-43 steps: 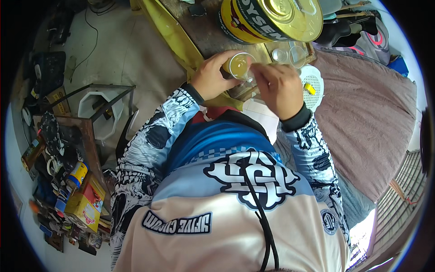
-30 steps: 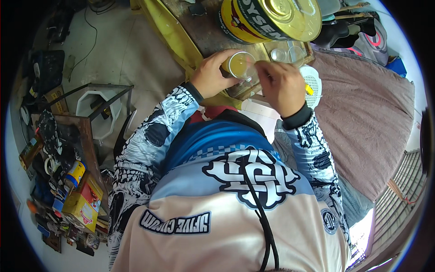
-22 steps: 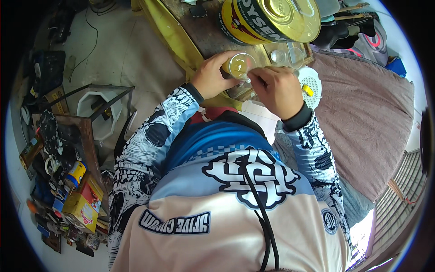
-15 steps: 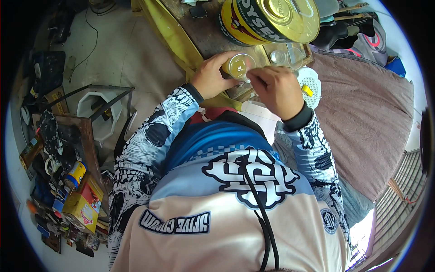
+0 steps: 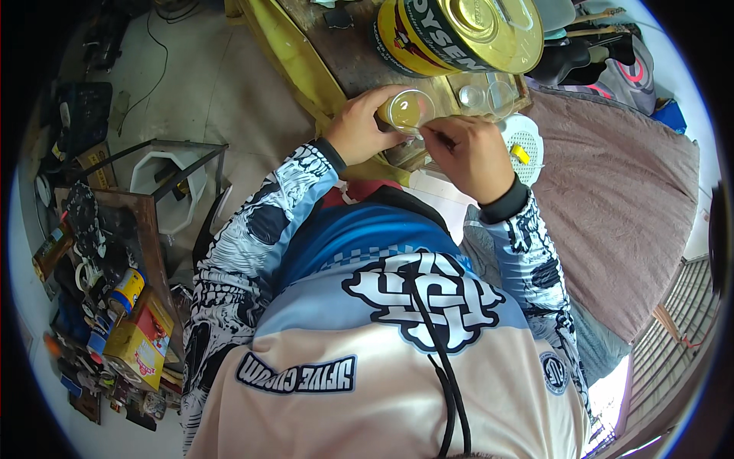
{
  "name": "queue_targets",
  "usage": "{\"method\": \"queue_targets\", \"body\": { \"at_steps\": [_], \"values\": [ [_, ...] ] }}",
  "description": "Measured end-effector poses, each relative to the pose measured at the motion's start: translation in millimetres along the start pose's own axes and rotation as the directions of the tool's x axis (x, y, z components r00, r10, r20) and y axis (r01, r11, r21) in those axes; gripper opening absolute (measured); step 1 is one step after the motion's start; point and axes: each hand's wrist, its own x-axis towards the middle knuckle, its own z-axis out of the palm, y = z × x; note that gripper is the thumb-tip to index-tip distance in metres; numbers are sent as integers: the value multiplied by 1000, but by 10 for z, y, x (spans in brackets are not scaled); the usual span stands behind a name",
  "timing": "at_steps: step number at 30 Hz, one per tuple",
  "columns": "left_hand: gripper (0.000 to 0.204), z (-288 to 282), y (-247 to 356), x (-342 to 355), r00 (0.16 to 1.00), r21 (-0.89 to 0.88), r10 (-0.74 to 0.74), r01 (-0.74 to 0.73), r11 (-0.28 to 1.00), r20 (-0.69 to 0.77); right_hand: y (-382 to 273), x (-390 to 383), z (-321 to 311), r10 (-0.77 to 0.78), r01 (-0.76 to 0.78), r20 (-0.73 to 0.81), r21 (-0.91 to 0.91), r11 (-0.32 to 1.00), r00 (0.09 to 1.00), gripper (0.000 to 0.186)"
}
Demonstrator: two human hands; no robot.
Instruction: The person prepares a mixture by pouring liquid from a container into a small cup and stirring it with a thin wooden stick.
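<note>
A clear plastic cup (image 5: 407, 112) with yellowish liquid in it is gripped by my left hand (image 5: 361, 128), the fingers wrapped round its side. Close against the cup's right rim, my right hand (image 5: 475, 158) has its thumb and fingers pinched together. Whatever lies in that pinch is too small or hidden to name. Just beyond my hands a large yellow and black metal can (image 5: 432, 42) with a gold top stands on the wooden table (image 5: 317, 38). A small clear cup (image 5: 471, 96) and another clear round container (image 5: 501, 98) sit by the can's near right side.
Yellow material (image 5: 283, 65) runs along the table's left edge. To the right are a white perforated surface (image 5: 530, 130) bearing a yellow object (image 5: 520, 154), and a bed with a brown cover (image 5: 612, 176). Cluttered shelving with a yellow box (image 5: 141, 344) stands at the left.
The cup and my left hand have shifted very slightly to the right. My right hand has moved a little, its fingers still pinched beside the rim.
</note>
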Motion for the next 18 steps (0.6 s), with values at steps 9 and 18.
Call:
{"method": "queue_targets", "body": {
  "at_steps": [9,18],
  "values": [
    [67,51,-19,5,997,-4,64,-64,998,-31,12,-34,-35,27,-63,-132,-282,957,991,10],
    [68,93,15,-8,997,1,68,-68,998,-46,29,-92,-46,-69,-12,-233,-331,944,970,10]
  ]
}}
